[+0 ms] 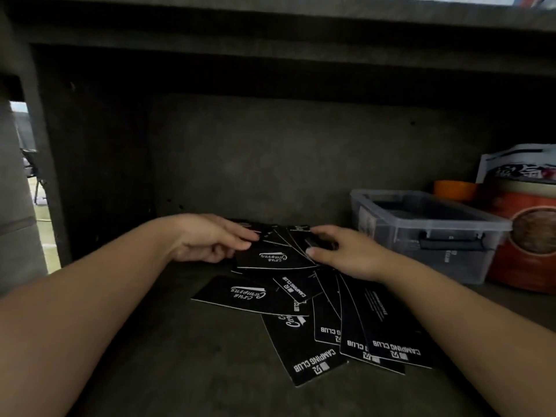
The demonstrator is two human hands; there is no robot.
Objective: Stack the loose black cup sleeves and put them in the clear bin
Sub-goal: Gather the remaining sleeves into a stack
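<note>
Black cup sleeves (301,302) are lying flattened and fanned out in a loose, overlapping heap on a dark shelf (156,356), reaching from the near middle back toward the far wall. White lettering is showing on several of them, and they are pointing in different directions, so no tidy stack is showing yet. Both of the person's bare arms are reaching in from the near edge to the far end of the heap. The left hand (207,239) is lying on the sleeves with its fingers loosely curled, the fingertips pressing the top of one sleeve; a firm grip cannot be made out. The right hand (340,251) is curling round the edges of a few sleeves at the far right of the pile, seemingly gathering them. The clear bin (427,230) is sitting well to the right, on the same shelf and without a lid on it; its inside looks dark, and whether any sleeves are lying in it cannot be told. An orange and brown package (523,236) is standing just to the right of the bin. Judging from this, the work is only starting: nearly all the sleeves are waiting to be squared up and moved.
</note>
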